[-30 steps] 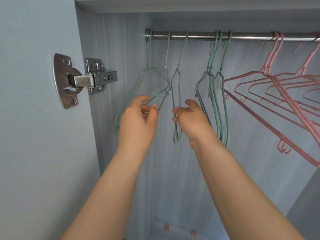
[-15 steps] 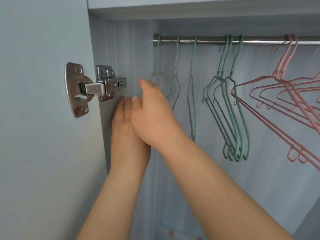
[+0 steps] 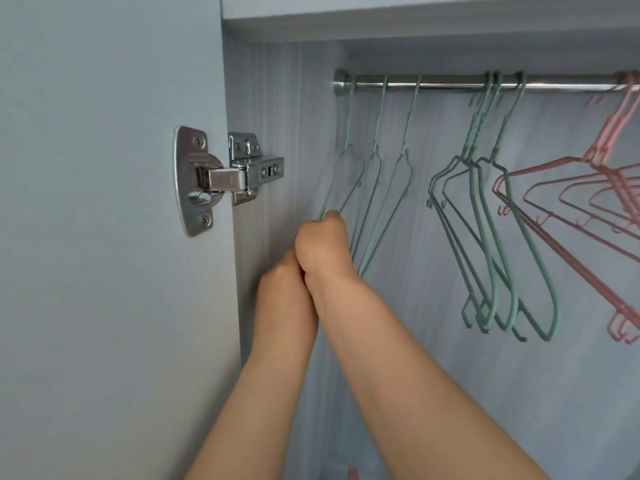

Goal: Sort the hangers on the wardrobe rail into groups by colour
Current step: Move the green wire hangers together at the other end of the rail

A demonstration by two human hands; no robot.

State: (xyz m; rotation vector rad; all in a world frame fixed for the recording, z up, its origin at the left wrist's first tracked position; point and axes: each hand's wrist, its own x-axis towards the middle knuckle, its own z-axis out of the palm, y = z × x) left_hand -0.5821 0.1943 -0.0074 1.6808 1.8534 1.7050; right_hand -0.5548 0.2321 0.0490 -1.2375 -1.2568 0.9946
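Note:
A steel rail (image 3: 450, 87) runs across the top of the wardrobe. Three green hangers (image 3: 375, 188) hang spread at its left end, three more green hangers (image 3: 485, 216) bunch together in the middle, and several pink hangers (image 3: 588, 188) fill the right. My right hand (image 3: 322, 244) is closed around the lower wires of the leftmost green hangers, close to the wardrobe's side wall. My left hand (image 3: 280, 271) sits just below and behind it, mostly hidden; its fingers cannot be seen.
The open wardrobe door (image 3: 104, 237) fills the left, joined by a metal hinge (image 3: 225, 178) to the side panel (image 3: 277, 116). A shelf board (image 3: 415, 15) lies just above the rail. The grey back wall shows behind the hangers.
Both hands have moved left from the middle green hangers to the leftmost ones. My right hand has crossed over my left and closed on the wires. The view has shifted left.

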